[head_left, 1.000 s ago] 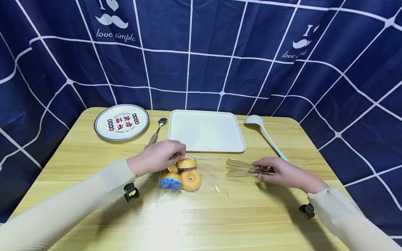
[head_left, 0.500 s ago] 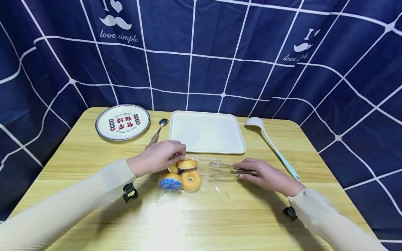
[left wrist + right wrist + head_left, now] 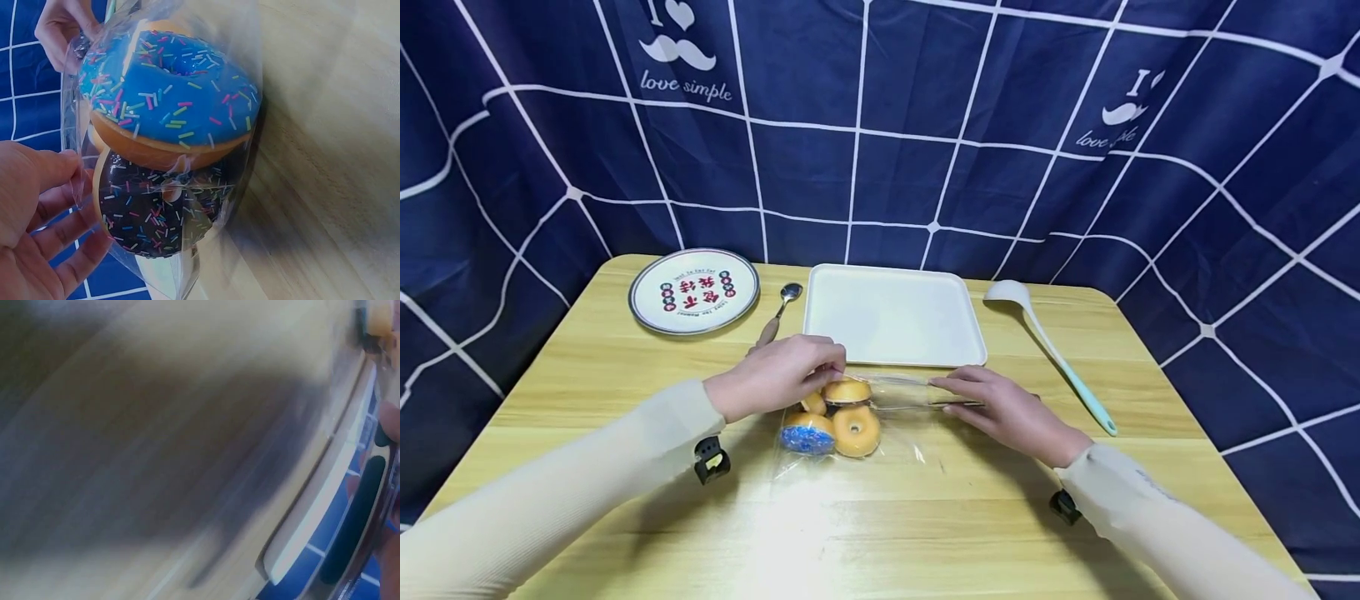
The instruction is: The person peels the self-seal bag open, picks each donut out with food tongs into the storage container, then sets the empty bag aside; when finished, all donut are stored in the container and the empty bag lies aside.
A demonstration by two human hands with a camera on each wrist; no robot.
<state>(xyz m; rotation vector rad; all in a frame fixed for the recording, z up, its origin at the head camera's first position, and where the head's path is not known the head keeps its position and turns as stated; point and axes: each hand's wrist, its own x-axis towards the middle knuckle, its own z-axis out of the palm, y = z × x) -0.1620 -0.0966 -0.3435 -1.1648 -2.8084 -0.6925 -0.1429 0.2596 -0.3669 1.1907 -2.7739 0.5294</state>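
A clear plastic bag (image 3: 898, 446) of several doughnuts lies mid-table in the head view. Pinching its upper edge is my left hand (image 3: 782, 375). Through the film in the left wrist view I see a blue-iced doughnut (image 3: 181, 103) with sprinkles above a dark-iced doughnut (image 3: 144, 215). My right hand (image 3: 1007, 414) holds tongs (image 3: 357, 525) with dark green grip pads. Their front ends point left and overlap the bag's right-hand mouth, close to the doughnuts; the clear film blurs the tips. In the right wrist view, the fingers show only at the right edge.
Just behind the bag sits a white rectangular tray (image 3: 891, 317). A printed round plate (image 3: 655, 304) is at the back left, with a spoon (image 3: 767, 329) beside it, partly behind my left hand. To the right lies a white ladle (image 3: 1048, 342) with a mint handle.
My right hand has moved left with the tongs, bringing their ends from beside the bag's right edge to its mouth, near the doughnuts. The left hand has kept its place on the bag.
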